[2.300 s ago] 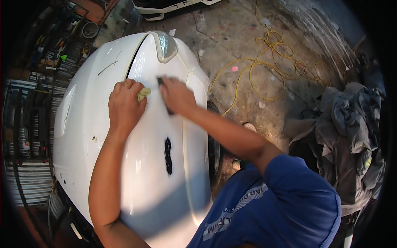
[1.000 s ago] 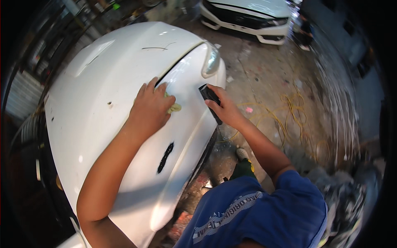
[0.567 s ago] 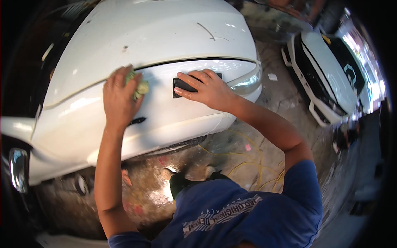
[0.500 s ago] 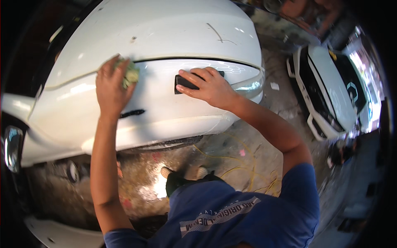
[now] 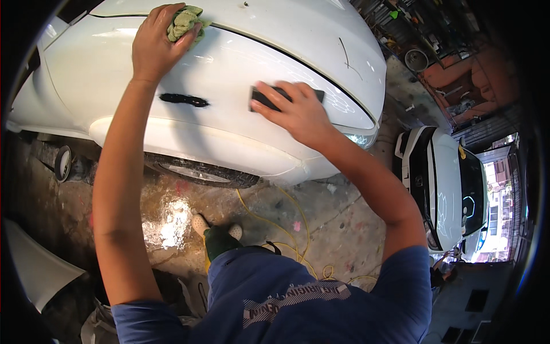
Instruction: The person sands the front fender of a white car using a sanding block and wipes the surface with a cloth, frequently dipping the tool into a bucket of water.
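Note:
A crumpled green cloth point(image 5: 186, 23) is gripped in my left hand point(image 5: 153, 50), by the hood seam of the white car. My right hand point(image 5: 302, 114) is wrapped over a dark rectangular block point(image 5: 256, 98) lying against the white fender point(image 5: 229, 69); both look slightly blurred. The block's underside is hidden against the panel. Between my hands, lower on the fender, is an elongated black mark point(image 5: 184, 100); whether it is a slot or a smear I cannot tell. Beyond the seam, the hood point(image 5: 298, 28) carries thin dark lines.
Under the fender shows a tyre point(image 5: 206, 176). A yellow hose point(image 5: 269, 221) winds over the wet concrete floor point(image 5: 321, 212) by my feet. Another white car point(image 5: 444, 183) stands at right, with reddish-brown seats point(image 5: 487, 80) behind it. A loose pale panel point(image 5: 40, 264) lies at lower left.
The view has shifted and turned, showing more floor. My right hand with the block sits farther down the fender from the hood seam. My left hand stays by the seam with the cloth.

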`<action>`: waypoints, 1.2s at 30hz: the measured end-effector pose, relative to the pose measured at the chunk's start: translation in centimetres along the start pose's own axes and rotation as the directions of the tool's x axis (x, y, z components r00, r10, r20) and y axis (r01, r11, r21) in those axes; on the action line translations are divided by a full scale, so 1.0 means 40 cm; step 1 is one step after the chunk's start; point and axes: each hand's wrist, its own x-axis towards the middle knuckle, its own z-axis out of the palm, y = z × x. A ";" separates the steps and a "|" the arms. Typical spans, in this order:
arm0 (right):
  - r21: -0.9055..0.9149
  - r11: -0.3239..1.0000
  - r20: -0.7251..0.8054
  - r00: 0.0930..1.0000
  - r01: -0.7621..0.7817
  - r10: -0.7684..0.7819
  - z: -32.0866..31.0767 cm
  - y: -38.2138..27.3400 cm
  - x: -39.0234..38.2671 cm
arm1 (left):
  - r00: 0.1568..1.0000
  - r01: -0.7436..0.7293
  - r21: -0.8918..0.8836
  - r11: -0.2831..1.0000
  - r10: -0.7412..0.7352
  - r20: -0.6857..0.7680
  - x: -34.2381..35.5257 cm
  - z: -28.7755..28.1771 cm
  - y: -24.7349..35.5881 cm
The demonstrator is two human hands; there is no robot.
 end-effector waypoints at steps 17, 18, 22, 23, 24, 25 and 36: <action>-0.018 1.000 0.107 0.994 0.021 -0.019 0.016 0.056 -0.191 | 0.993 -0.114 -0.026 0.993 0.113 -0.043 0.007 0.002 -0.046; -0.033 0.998 0.120 0.992 0.049 -0.045 0.011 0.061 -0.185 | 0.993 -0.106 -0.028 0.994 0.105 -0.045 0.006 0.005 -0.040; -0.006 1.000 0.041 0.999 -0.003 0.004 0.005 0.002 0.008 | 0.993 -0.102 -0.046 0.994 0.099 -0.060 0.007 0.021 -0.038; -0.003 1.000 0.040 0.999 -0.005 0.005 0.011 -0.009 0.013 | 0.993 -0.091 -0.074 0.993 0.084 -0.088 0.006 0.021 -0.045; -0.002 0.999 0.023 0.998 -0.053 0.053 0.019 -0.020 0.010 | 0.993 -0.091 -0.074 0.993 0.084 -0.085 0.005 0.022 -0.051; 0.000 0.995 0.006 0.995 -0.102 0.102 0.026 -0.029 0.001 | 0.991 -0.113 -0.052 0.992 0.109 -0.081 0.002 0.023 -0.057; 0.034 0.999 -0.040 0.999 -0.018 0.019 0.046 -0.042 0.075 | 0.989 -0.122 0.012 0.993 0.122 -0.079 0.007 0.027 -0.056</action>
